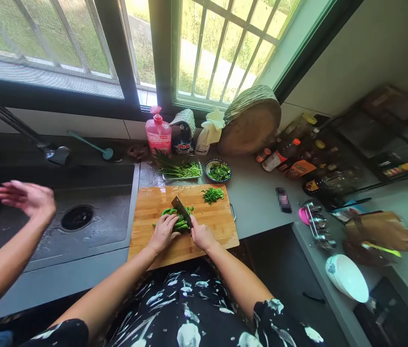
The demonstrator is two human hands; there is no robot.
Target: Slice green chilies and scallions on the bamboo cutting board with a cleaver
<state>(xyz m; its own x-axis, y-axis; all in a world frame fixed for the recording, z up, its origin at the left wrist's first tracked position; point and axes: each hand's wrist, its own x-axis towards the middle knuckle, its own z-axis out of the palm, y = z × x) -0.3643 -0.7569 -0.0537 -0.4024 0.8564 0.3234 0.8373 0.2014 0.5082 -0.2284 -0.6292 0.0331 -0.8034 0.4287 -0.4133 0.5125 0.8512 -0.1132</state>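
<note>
My right hand (202,234) grips the handle of a kitchen knife (181,210), whose wide dark blade points up and left. Beside the blade, my left hand (163,233) holds down several long green peppers (181,225) with its fingers curled over them. They lie on a wooden cutting board (204,253), with small cut green pieces near the blade. On the board's far right sits a heap of chopped greens (213,194). Behind the board stand a patterned bowl (218,171) of chopped greens and a clear tray holding green stalks (182,169).
On the left is a dark sink (99,241) with a faucet (57,155); another person's hand (26,196) reaches over it. A pink pump bottle (158,132) and a round wooden block (252,126) stand by the window. Sauce bottles (300,168) and a white bowl (346,278) are at right.
</note>
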